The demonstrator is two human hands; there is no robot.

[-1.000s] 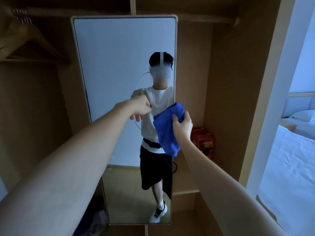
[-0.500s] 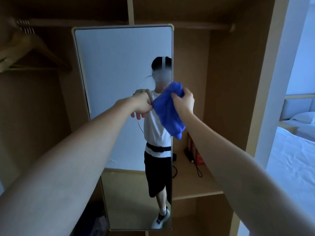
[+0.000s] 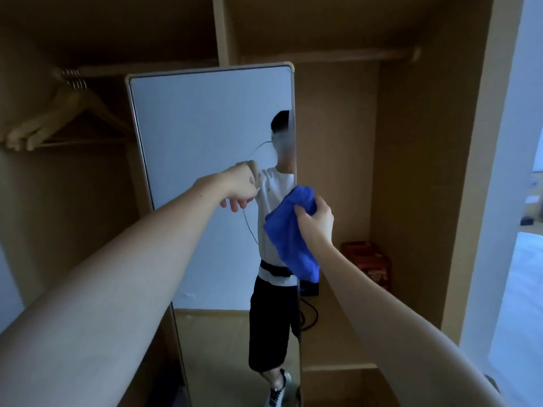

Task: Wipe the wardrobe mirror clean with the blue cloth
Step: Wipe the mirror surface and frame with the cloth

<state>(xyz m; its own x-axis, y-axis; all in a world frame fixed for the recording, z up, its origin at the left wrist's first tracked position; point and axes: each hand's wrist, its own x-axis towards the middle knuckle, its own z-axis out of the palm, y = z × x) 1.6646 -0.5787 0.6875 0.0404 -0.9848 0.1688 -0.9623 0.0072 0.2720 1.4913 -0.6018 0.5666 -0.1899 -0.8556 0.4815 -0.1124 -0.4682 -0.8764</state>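
The tall wardrobe mirror [image 3: 205, 136] stands in a thin pale frame and reflects a person in a white shirt and black shorts. My right hand [image 3: 316, 220] grips the bunched blue cloth [image 3: 291, 236] against the mirror's right edge at about mid height; the cloth hangs down below the hand. My left hand [image 3: 239, 186] is held against the glass left of the cloth, with curled fingers that hold nothing I can see.
The mirror stands inside an open wooden wardrobe. Wooden hangers [image 3: 58, 113] hang on a rail at the upper left. A red box [image 3: 368, 264] and a black device with a cable [image 3: 308, 287] sit on the shelf right of the mirror. A white bed [image 3: 526, 304] lies at far right.
My right hand has carried the cloth down the mirror's right edge from the height of the reflected head to the chest. The left hand stays on the glass. The view has tilted.
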